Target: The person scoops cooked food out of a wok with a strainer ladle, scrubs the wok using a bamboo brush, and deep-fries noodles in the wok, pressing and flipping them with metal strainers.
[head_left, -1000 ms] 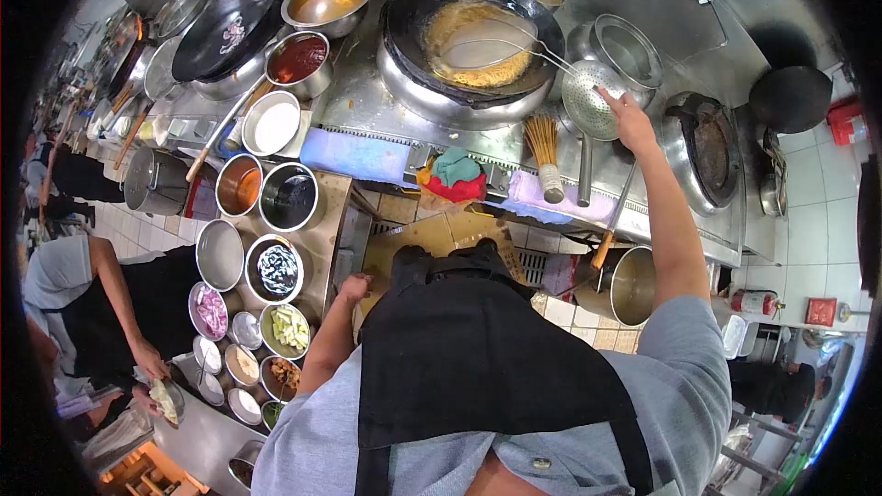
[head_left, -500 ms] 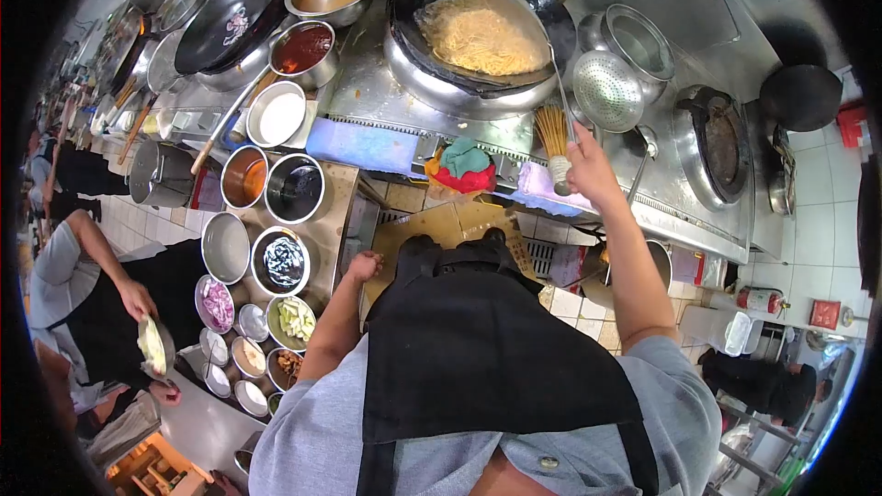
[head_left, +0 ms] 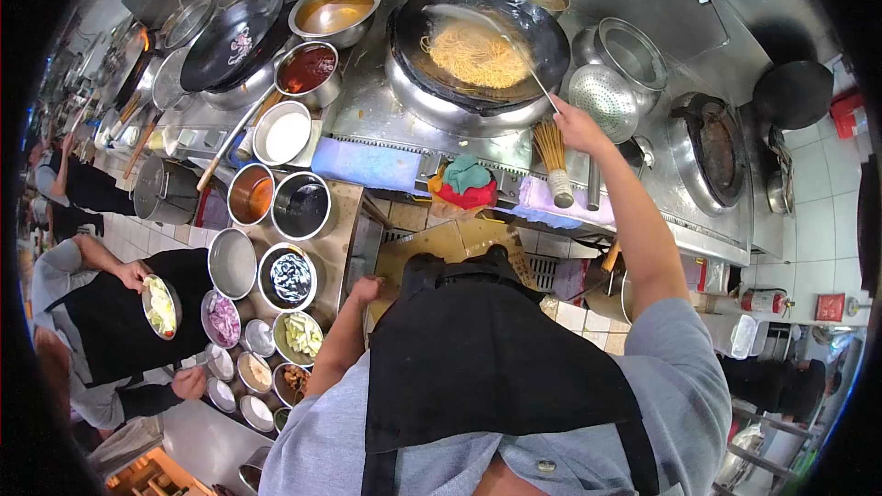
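Observation:
My right hand (head_left: pixel 581 127) is closed round the handle of a long metal wok utensil (head_left: pixel 543 87). The utensil reaches into a black wok (head_left: pixel 410 35), where its blurred head cannot be made out clearly. Yellow noodles (head_left: pixel 478 55) lie in a heap on the wok's bottom. My left hand (head_left: pixel 366 289) hangs low beside my apron, fingers curled, with nothing visible in it. A bamboo wok brush (head_left: pixel 550 152) and a perforated strainer (head_left: pixel 604 103) lie near my right hand.
Left of the wok stand bowls of red sauce (head_left: pixel 308 66) and amber liquid (head_left: pixel 334 11). Several ingredient bowls, one with purple onion (head_left: pixel 221 317), fill the side counter. A co-worker's hand (head_left: pixel 135 276) holds a bowl of cut vegetables (head_left: pixel 161 306). Folded cloths (head_left: pixel 467 176) sit at the stove edge.
My right hand has moved up toward the wok, and the utensil has gone further in. The noodles look more gathered. The co-worker's bowl has moved up and now tilts less.

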`<state>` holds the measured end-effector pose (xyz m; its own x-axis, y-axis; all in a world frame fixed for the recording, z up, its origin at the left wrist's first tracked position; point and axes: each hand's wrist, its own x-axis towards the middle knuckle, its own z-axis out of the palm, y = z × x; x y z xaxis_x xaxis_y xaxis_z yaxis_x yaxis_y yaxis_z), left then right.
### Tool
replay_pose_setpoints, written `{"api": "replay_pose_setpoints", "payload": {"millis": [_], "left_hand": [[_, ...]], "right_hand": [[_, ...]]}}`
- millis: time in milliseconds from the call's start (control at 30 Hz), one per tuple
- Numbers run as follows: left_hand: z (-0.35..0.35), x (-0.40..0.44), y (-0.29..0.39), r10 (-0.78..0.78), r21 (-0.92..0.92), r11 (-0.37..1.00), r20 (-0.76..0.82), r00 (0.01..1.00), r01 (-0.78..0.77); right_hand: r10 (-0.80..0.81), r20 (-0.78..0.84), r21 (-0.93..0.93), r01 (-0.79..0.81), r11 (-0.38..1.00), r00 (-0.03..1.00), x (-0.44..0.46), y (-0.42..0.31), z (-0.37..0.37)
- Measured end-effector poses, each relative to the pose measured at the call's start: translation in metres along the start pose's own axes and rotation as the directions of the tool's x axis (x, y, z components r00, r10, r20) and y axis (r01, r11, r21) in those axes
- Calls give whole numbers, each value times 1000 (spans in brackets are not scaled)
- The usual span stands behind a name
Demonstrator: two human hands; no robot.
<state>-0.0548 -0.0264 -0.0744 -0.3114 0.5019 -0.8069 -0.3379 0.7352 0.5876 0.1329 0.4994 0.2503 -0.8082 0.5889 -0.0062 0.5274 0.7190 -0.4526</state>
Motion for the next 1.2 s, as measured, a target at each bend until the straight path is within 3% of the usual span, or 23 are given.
{"api": "replay_pose_setpoints", "payload": {"millis": [33, 100, 167, 200, 333, 433, 500, 567, 600, 667, 733, 767, 800, 833, 867, 900, 933, 967, 1033, 1067, 1100, 1133, 1200], "left_hand": [[2, -11, 12, -5, 26, 1000, -8, 1000, 5], [7, -29, 28, -9, 49, 999, -17, 1000, 10], [10, -41, 39, 20, 266, 964, -75, 997, 0], [10, -36, 34, 21, 270, 963, -74, 997, -1], [13, -25, 23, -8, 166, 986, -84, 996, 22], [15, -47, 54, -21, 162, 987, -39, 999, 27], [18, -48, 63, 4, 204, 979, -14, 1000, -1], [20, -41, 63, -31, -29, 999, -75, 997, 29], [19, -40, 66, -34, -28, 999, -72, 997, 32], [17, -36, 70, -8, -3, 1000, 29, 1000, 8], [20, -39, 75, -16, -2, 1000, 11, 1000, 16], [22, -42, 78, -20, 1, 1000, -7, 1000, 20], [23, -43, 80, -23, -3, 1000, -8, 1000, 23], [23, -44, 81, -32, 40, 999, -12, 999, 33], [23, -45, 80, -43, 83, 996, -17, 999, 44], [22, -45, 77, -44, 76, 996, -23, 999, 46], [21, -39, 67, -27, 26, 999, -29, 999, 28], [22, -33, 58, -8, -24, 1000, -35, 999, 8], [19, -18, 36, -1, -2, 1000, -29, 1000, 1], [15, -12, 26, 10, 29, 1000, -21, 1000, -9], [11, -6, 17, 10, 34, 999, -19, 1000, -9], [9, 0, 10, 0, 100, 995, -20, 1000, 2], [7, -1, 10, -6, 168, 986, -19, 1000, 9]], "right_hand": [[-210, -20, -222, 200, 954, 978, -2, 16, -2], [-172, 37, -269, 176, 947, 984, -13, 24, -20], [-131, 88, -312, 152, 938, 988, -25, 29, -41], [-66, 71, -371, 87, 925, 995, -31, 32, -52], [55, -1, -551, -47, 833, 998, -38, 57, -86], [1, -114, -609, -71, 790, 993, -41, 64, -97], [3, -114, -605, -72, 793, 993, -47, 63, -93], [69, -74, -533, -98, 841, 995, -52, 55, -81], [99, 1, -522, -85, 849, 995, -57, 41, -77], [14, 0, -447, -13, 895, 1000, -67, 29, -53], [100, -4, -217, -99, 971, 995, -82, -18, -40], [-84, -179, -226, 42, 973, 980, -86, -16, -19], [-264, -343, -259, 180, 949, 901, -89, -15, 2], [-269, -339, -259, 185, 948, 902, -95, -44, -3], [211, -169, 407, -127, 905, 963, -102, -89, -21], [469, 261, 802, -460, 381, 844, -104, -116, -31], [492, 216, 870, -395, 294, 843, -102, -121, -30], [487, 220, 869, -397, 296, 845, -96, -117, -28], [442, 93, 758, -351, 549, 892, -72, -94, -17], [391, -19, 560, -314, 767, 920, -58, -83, -7], [395, -20, 562, -316, 765, 919, -42, -64, 7], [272, -84, 369, -223, 902, 959, -25, -41, 20], [136, -122, 152, -117, 981, 983, -16, -31, 20]]}}
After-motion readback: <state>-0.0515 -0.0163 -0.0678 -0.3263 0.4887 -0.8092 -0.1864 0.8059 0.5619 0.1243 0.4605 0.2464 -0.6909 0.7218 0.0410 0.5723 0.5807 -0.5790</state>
